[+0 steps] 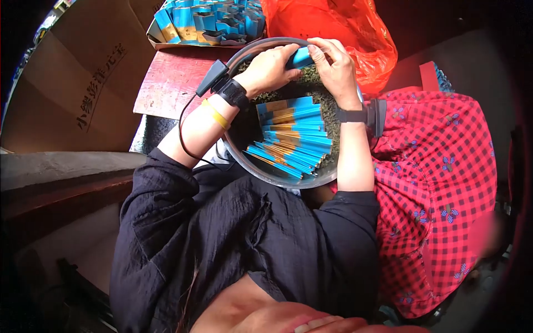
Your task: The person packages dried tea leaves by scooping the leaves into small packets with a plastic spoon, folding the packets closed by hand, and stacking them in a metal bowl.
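Note:
A round basin (252,173) sits in front of me, with dark green-brown crumbly material (327,133) inside. On that material lies a fanned stack of blue-and-gold paper strips (294,136). Over the basin's far side, a small blue paper piece (300,57) is between my two hands. My left hand (270,69) is closed on its left end, thumb and fingers bent around it. At its right end, my right hand (335,69) pinches it between thumb and fingers. The hands partly hide the paper, so its full shape cannot be made out.
A shallow box (161,44) of folded blue-and-gold papers stands on a red board (161,83) beyond the basin. An orange-red plastic bag (361,41) is at the back right. Red checked cloth (438,183) lies to the right, a large cardboard box (61,89) to the left.

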Demonstrator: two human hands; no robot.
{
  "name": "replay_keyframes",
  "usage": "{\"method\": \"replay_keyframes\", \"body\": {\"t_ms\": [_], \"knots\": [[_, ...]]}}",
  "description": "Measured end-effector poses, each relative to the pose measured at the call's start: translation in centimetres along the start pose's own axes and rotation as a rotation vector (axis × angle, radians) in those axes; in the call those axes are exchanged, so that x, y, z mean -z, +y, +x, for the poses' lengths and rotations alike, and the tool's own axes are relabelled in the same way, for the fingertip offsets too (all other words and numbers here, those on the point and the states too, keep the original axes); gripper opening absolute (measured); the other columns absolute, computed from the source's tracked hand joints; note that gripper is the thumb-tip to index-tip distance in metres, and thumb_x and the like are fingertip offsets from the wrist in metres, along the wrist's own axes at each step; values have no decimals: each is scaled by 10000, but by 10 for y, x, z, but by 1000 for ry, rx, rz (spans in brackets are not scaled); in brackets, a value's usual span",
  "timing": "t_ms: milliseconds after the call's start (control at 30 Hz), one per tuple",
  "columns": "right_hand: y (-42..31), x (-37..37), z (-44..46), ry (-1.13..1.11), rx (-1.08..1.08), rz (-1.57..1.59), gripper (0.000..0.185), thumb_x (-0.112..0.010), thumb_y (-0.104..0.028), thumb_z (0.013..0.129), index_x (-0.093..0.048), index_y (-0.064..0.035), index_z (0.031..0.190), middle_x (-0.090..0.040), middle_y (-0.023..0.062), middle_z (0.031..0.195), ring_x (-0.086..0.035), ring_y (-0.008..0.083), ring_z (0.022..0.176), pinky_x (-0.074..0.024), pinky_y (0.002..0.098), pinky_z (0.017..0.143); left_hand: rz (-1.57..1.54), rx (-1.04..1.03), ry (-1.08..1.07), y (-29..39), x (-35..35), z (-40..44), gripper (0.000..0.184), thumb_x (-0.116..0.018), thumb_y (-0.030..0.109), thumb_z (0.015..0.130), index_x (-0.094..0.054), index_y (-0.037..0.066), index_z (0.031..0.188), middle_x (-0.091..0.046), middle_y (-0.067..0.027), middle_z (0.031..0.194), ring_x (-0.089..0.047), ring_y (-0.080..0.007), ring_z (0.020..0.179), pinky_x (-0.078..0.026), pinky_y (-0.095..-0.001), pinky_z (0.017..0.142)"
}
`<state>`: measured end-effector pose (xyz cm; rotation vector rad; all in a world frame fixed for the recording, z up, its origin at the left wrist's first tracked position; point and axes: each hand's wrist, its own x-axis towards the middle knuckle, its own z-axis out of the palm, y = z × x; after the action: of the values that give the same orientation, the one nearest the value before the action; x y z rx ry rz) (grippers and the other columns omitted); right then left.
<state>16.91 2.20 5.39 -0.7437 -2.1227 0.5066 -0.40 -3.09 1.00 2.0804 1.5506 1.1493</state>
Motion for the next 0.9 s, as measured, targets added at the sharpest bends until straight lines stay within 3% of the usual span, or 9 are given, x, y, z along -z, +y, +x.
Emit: {"method": "replay_keyframes", "body": {"t_ms": [200,300,400,433,467,533,567,700,900], "knots": [[1,2,0,149,37,22,205,-627,-217,935,-672,-22,980,-649,46,790,-617,111,707,-490,244,651,20,45,22,-4,-1,2,522,-742,210,782,-541,30,1229,-634,-220,1081,-622,-358,1016,-494,-409,866],[17,2,0,302,-214,441,242,-572,-241,973,-644,-10,987,-604,-15,770,-550,42,655,-456,185,602,-19,118,27,-3,5,1,508,-747,226,784,-550,31,1209,-645,-220,1050,-636,-344,991,-498,-397,842],[36,9,-1,286,-275,166,310,-539,-297,986,-650,-9,947,-588,-7,733,-548,50,645,-466,199,596,-28,111,67,-11,4,3,492,-746,248,797,-559,25,1194,-666,-203,965,-663,-305,920,-509,-376,790],[50,7,-3,176,-354,113,357,-526,-347,983,-651,-14,960,-614,28,727,-574,82,648,-477,238,603,-72,147,69,-11,5,3,475,-740,265,813,-565,17,1178,-674,-181,885,-675,-256,835,-516,-359,744],[58,2,-3,173,-359,121,357,-526,-347,983,-651,-14,960,-614,28,727,-574,82,648,-477,238,603,-103,209,91,-8,7,3,502,-743,309,774,-566,-19,1110,-658,-263,940,-647,-390,932,-504,-424,828],[61,-6,-10,-114,-307,-294,318,-492,-352,973,-655,-79,982,-681,172,817,-671,323,782,-510,412,667,-91,237,91,-9,9,3,518,-747,329,778,-563,-26,1107,-660,-262,932,-651,-390,919,-510,-427,812],[58,-8,-12,-165,-318,-335,312,-483,-369,957,-656,-114,1009,-665,208,898,-629,405,907,-496,485,732,-107,226,103,-10,9,3,529,-747,350,783,-563,-26,1106,-660,-265,934,-654,-390,920,-514,-426,814],[54,-22,-14,-244,-137,-368,265,-511,-324,928,-659,-121,1010,-667,210,925,-631,396,922,-500,484,768,-81,241,100,-11,10,1,546,-750,364,781,-563,-24,1117,-660,-267,945,-655,-389,924,-518,-426,820],[70,-50,-24,-349,-235,-82,290,-512,-282,929,-652,-56,1045,-678,199,939,-649,368,926,-506,439,793,-62,207,107,-16,6,4,554,-755,362,777,-564,-20,1129,-660,-267,960,-655,-392,934,-517,-428,831]]}}
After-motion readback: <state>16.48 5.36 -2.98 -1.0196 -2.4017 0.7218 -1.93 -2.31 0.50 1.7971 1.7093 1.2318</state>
